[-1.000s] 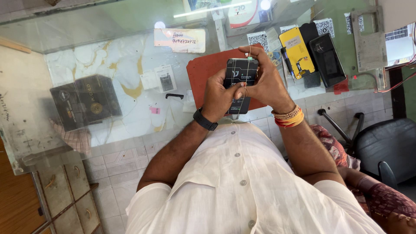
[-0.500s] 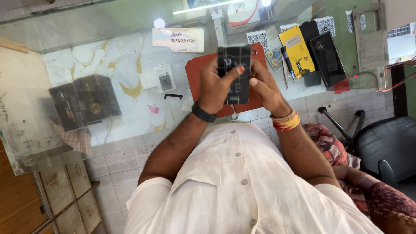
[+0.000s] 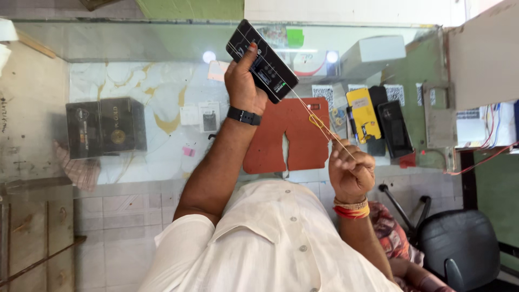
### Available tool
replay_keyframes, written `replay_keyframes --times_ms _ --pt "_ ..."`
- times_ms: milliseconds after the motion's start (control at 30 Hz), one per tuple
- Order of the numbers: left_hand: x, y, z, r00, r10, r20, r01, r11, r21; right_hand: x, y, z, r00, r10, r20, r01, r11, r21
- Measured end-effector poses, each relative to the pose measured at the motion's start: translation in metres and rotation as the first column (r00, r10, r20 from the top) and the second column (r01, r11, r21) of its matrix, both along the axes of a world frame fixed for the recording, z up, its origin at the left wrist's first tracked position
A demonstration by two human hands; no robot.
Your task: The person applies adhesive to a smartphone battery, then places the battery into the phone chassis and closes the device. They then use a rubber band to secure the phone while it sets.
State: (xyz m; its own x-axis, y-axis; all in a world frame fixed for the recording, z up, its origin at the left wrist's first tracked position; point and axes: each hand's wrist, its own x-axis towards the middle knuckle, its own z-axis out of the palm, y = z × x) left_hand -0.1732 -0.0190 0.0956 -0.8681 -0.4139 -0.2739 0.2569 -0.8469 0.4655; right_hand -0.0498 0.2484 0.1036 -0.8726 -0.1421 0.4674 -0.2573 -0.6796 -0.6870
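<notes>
Behind left hand [image 3: 244, 86], phone [image 3: 268, 65] half-hidden

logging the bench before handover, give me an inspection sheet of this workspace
surface: glass counter over a marbled sheet, red-brown mat in the middle
job's things: dark phone raised above the counter; thin string runs taut from it to the right hand
clutter: two black boxes, checked cloth, yellow device with a black device beside it
fingers: left hand grips the dark phone; right hand is closed on the thin string
cables: red wires at the right edge
surroundings: black chair, tiled floor
</notes>
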Motion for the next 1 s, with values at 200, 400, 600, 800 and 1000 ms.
replay_keyframes --times_ms 200,400,600,800,1000 --pt "0.000 0.027 0.025 0.986 0.044 -0.164 -0.031 0.996 0.081 -0.014 -0.004 0.012 0.857 0.280 0.432 0.096 0.737 -0.669" --pt "0.028 0.033 0.059 0.915 0.026 -0.404 -0.039 0.999 -0.024 -0.043 -0.045 0.043 0.947 0.229 0.227 -0.078 0.846 -0.527" --pt "0.061 0.034 0.071 0.937 -0.163 -0.310 0.008 0.895 -0.447 -0.047 -0.070 0.064 0.955 0.153 0.256 -0.161 0.987 0.011" --pt "0.094 0.041 0.070 0.919 -0.392 -0.042 0.143 0.433 -0.890 -0.056 -0.049 0.071 0.985 -0.038 0.170 -0.053 0.865 0.498" --pt "0.104 0.045 0.071 0.883 -0.469 -0.004 0.213 0.408 -0.888 -0.054 -0.047 0.080 0.984 -0.107 0.140 0.027 0.875 0.484"
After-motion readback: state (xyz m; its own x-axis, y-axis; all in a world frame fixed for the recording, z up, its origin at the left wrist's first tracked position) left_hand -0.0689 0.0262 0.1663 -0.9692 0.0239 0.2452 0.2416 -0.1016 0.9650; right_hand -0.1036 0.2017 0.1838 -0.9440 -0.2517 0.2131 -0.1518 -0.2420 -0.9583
